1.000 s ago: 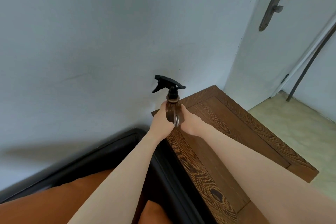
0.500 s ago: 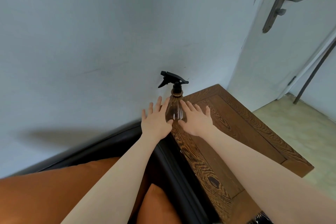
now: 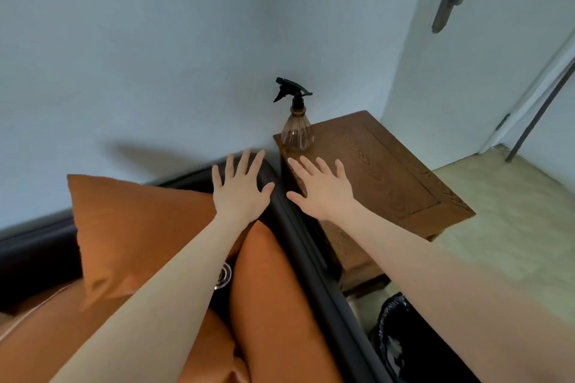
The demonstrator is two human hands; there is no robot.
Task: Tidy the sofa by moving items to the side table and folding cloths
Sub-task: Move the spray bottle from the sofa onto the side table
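- Head view: amber ribbed plastic spray bottle with black trigger head (image 3: 295,127) stands upright on the far corner of the dark brown wooden side table (image 3: 389,171), close to the wall, clear of both hands.
- Left hand (image 3: 241,190) is flat with fingers spread, holding nothing, above the black sofa arm (image 3: 298,227).
- Right hand (image 3: 323,188) is likewise splayed and empty, over the table's near edge.
- Placement looks done; next item is probably the clear ribbed object (image 3: 224,278) wedged between the orange cushions (image 3: 130,227).
- Advice: withdraw low and straight, don't clip the bottle; part the cushions before reaching in.
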